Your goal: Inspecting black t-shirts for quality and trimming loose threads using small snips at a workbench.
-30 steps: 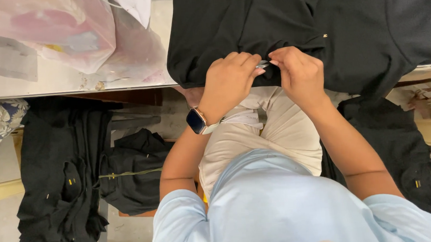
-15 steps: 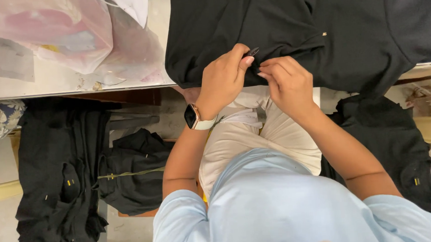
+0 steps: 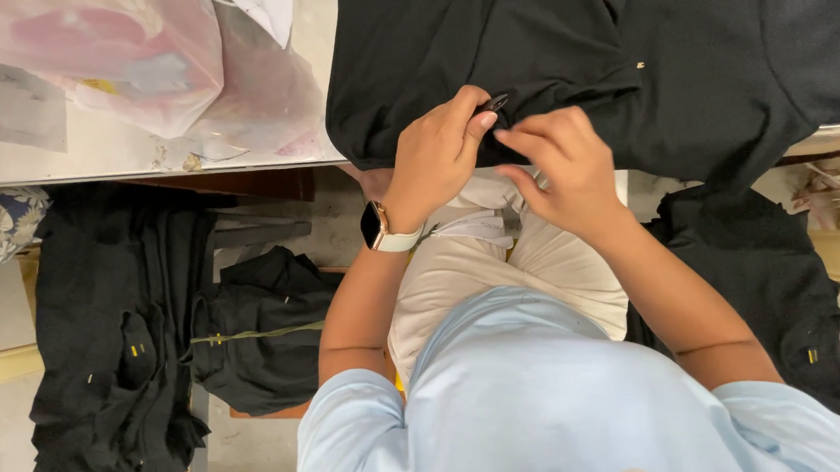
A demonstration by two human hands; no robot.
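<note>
Both hands are at the near edge of the black garment, which lies spread over the table with its hem draped toward the person's lap. The left hand pinches a small dark tool, a clip or snips by the look of it, between thumb and forefinger, right at a raised fold of the cloth. The right hand has its fingers curled, tips gathering that same fold just beside the tool; whether it truly grips the fabric or only steadies it, I cannot tell. A watch sits on the left wrist. Far left on the table, a pink plastic bag; down at the left, a pile of dark clothes.

The risk, as I judge it: black tool on black cloth, tips close to fingertips. If the fold slips, the tool could catch good fabric, or nip a finger. And much of the garment overhangs the edge, so a loose hold could let it slide off.
</note>
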